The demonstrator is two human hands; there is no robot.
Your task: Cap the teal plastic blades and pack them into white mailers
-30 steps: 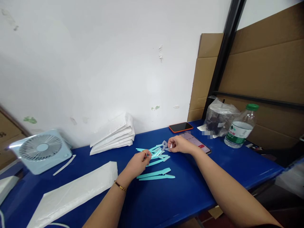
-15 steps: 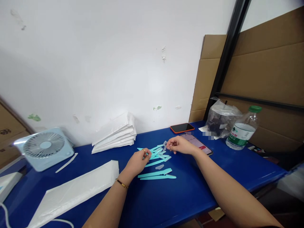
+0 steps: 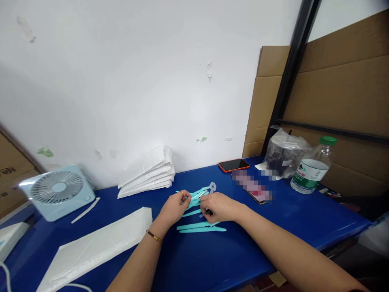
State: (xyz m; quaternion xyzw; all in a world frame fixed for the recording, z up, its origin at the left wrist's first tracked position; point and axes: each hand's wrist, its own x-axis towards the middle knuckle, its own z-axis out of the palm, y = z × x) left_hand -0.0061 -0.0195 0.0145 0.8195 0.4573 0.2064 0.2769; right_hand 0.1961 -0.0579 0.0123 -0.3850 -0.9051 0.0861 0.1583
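Observation:
A loose pile of thin teal plastic sticks (image 3: 199, 194) lies on the blue table (image 3: 237, 247), with two more sticks (image 3: 202, 228) side by side nearer me. My left hand (image 3: 174, 207), a ring on one finger and a gold bracelet at the wrist, pinches the end of one teal stick in the pile. My right hand (image 3: 221, 207) rests curled over the pile's near edge, fingertips pinched on a small grey piece. Small grey plastic caps (image 3: 212, 186) lie at the far end of the pile.
A flat white plastic bag (image 3: 94, 243) lies at the left, a stack of white bags (image 3: 148, 172) against the wall, a small blue fan (image 3: 57, 190) far left. Two phones (image 3: 234, 164) (image 3: 252, 185), a bagged dark item (image 3: 284, 156) and a water bottle (image 3: 313, 166) stand at the right. Cardboard lines the right wall.
My right hand has come back from the far right of the pile toward me and to the left, down onto the pile's near edge. My left hand has stayed on the sticks.

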